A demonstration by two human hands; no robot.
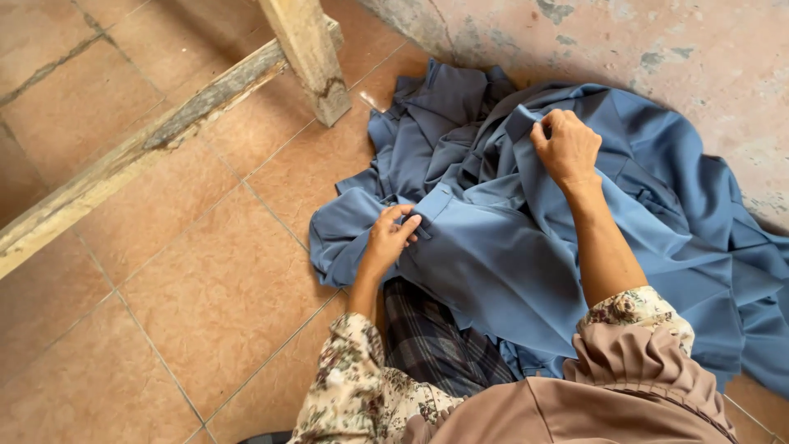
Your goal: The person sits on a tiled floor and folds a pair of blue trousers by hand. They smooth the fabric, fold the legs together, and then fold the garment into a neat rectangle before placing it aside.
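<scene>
My left hand (391, 234) grip pinching a folded edge of the blue cloth (501, 247), my right hand (567, 148) grip clenched on an upper fold, cloth heaped on the tiled floor (189, 288), wooden post (311, 53) beyond the cloth, stained wall (657, 49) behind it

A single head-worn camera looks steeply down from above the person's own lap toward the terracotta tiled floor (164, 271), close enough that the floral sleeves fill the lower edge. It faces forward and slightly right, toward a stained plaster wall (657, 49) along the top, with a weathered wooden frame (148, 140) crossing the upper left.
</scene>
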